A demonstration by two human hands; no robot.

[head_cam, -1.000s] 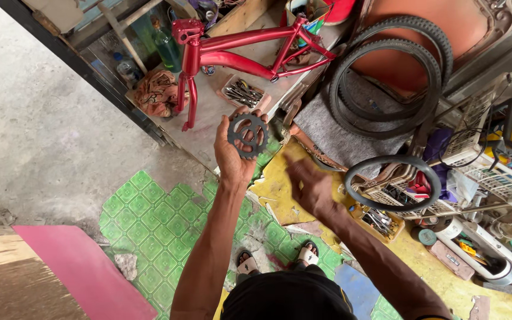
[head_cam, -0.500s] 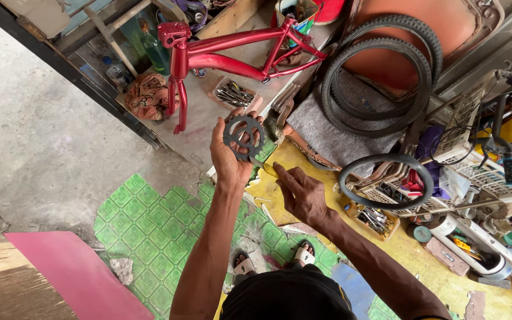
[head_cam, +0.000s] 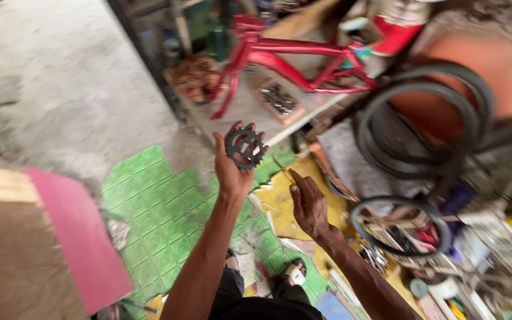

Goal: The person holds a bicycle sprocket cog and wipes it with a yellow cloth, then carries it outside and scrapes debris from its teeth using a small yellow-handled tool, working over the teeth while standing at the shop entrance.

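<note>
My left hand (head_cam: 232, 169) is raised in front of me and grips a dark toothed sprocket (head_cam: 244, 148) by its lower edge, the disc facing me. To its right and lower, my right hand (head_cam: 307, 204) hangs palm down over the yellow mat, fingers loosely curled; a thin stick-like thing seems to poke out by its fingertips, too blurred to be sure. A red bicycle frame (head_cam: 294, 56) lies on the ledge beyond the sprocket.
Black tyres (head_cam: 428, 127) lean at the right, with a small spoked wheel (head_cam: 401, 228) below them. Tools and parts litter the right side. A tray of metal bits (head_cam: 277, 98) sits under the frame. Green patterned mat (head_cam: 155, 207) and a pink board (head_cam: 72, 237) lie at left.
The view has swung, shifting the whole scene. My left hand still holds the sprocket up; my right hand has dropped lower and nearer to me.
</note>
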